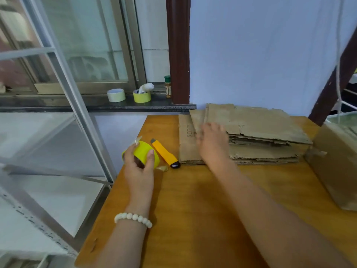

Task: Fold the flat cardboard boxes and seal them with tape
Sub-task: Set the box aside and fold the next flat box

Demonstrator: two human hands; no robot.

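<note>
A stack of flat cardboard boxes (260,136) lies at the back of the wooden table (193,209). My right hand (211,142) reaches over the stack's left end, fingers blurred and resting on the cardboard. My left hand (140,169) grips a yellow-green roll of tape (144,149) near the table's left edge, with a loose clear tape end sticking up. A yellow utility knife (165,155) lies on the table between the roll and the stack.
A folded cardboard box (336,165) stands at the table's right edge. On the dark window sill sit two more tape rolls (116,95) (142,96) and a small spice jar (167,87). A metal shelf frame (77,113) stands left of the table.
</note>
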